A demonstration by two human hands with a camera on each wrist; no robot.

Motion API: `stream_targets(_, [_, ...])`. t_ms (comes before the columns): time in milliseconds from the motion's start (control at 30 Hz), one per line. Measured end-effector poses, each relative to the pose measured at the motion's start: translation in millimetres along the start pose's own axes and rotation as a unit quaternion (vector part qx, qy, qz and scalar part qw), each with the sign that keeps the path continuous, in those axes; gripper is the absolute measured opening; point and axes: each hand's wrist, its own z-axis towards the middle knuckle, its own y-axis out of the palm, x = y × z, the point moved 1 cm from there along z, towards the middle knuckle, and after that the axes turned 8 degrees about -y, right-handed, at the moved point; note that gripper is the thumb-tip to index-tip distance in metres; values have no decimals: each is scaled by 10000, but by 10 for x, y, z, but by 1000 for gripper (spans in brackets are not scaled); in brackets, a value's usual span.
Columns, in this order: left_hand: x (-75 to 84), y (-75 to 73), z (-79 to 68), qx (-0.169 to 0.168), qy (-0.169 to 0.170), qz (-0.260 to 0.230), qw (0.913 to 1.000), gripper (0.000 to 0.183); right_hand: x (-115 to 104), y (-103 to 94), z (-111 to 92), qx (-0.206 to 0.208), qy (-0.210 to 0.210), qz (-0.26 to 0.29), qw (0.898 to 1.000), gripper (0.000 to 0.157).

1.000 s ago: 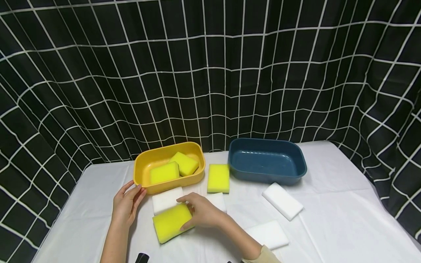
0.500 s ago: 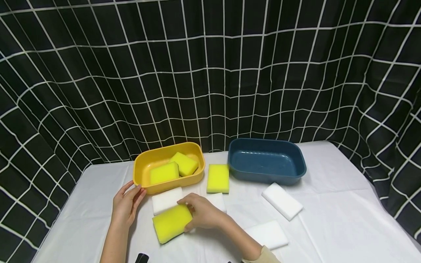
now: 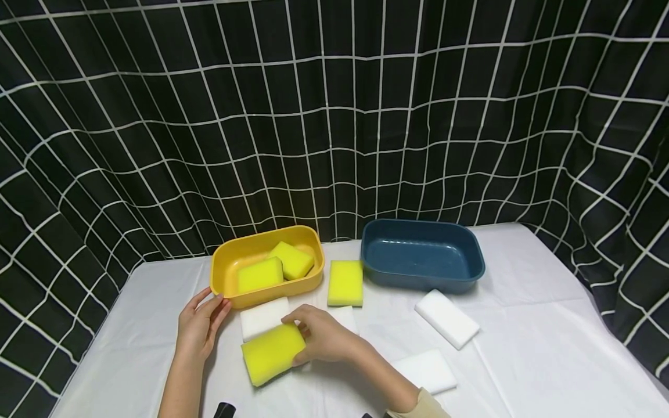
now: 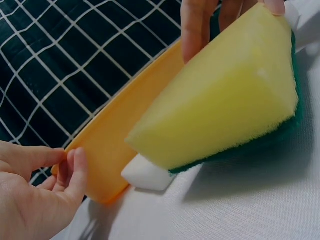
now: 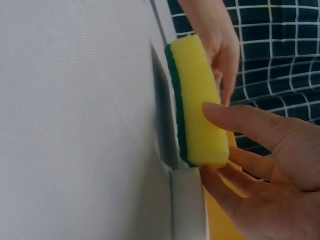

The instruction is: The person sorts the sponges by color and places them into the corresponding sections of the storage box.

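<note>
My right hand grips a yellow sponge by its right end, thumb on the near side and fingers on the far side. The right wrist view shows the sponge's green scouring layer facing the tabletop, with a shadow beneath its raised part. At the near-left corner of a yellow plastic tub, my left hand pinches the rim between thumb and fingers. Two yellow sponges, one in front of the other, lie inside that tub. Just behind the held sponge is a white sponge block.
A dark blue tub stands at the back right. Between the tubs lies another yellow sponge. More white blocks rest on the white cloth: one behind my right hand, one before the blue tub, one by my sleeve.
My right thumb has drawn back slightly toward the sponge's right end. The sponge, the left hand and both tubs hold their places; the head view shifts a little.
</note>
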Motion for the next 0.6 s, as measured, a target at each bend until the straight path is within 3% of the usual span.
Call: stream_targets(600, [-8,3,14,37,-22,-51,10000,66,-85,-131,-11,191,4,45,9998,69])
